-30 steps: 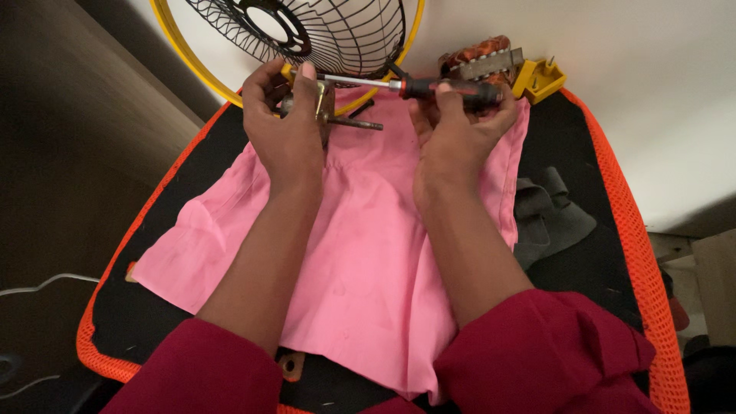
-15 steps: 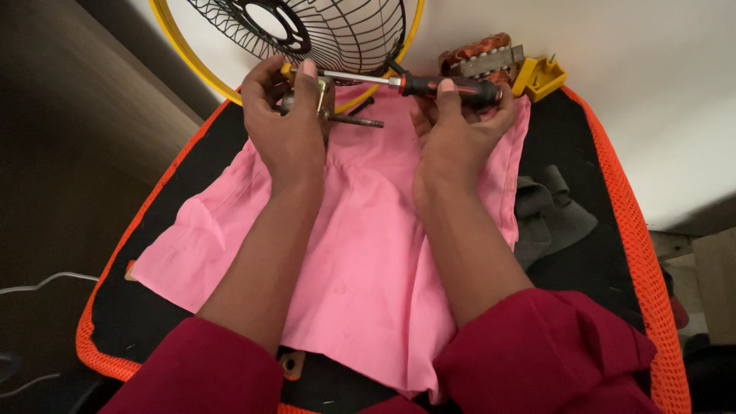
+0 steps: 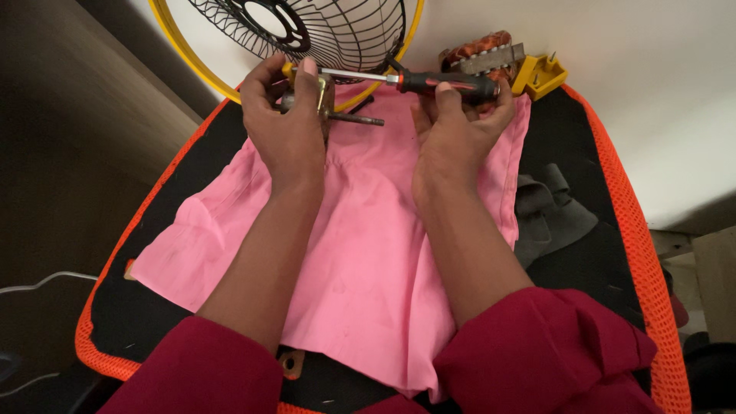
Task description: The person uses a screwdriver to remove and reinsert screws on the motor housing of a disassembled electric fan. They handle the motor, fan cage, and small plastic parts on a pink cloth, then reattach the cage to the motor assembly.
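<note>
Black mat w/ orange mesh edge (image 3: pixel 613 192) sits on a pale floor, a pink cloth (image 3: pixel 360 253) spread over it, a yellow-rimmed wire fan guard (image 3: pixel 337 31) at the far edge, w/ a copper-wound motor core (image 3: pixel 479 52) and yellow plug (image 3: pixel 540 74) top right. Left hand (image 3: pixel 287 123) grips a small metal motor part w/ shaft (image 3: pixel 337 111) above the cloth. Right hand (image 3: pixel 456 126) pinches the black-and-orange screwdriver (image 3: pixel 429 79), tip meeting the part.

No packages, labels, signs or screens in view.
Nothing printed or displayed anywhere in the head view.
</note>
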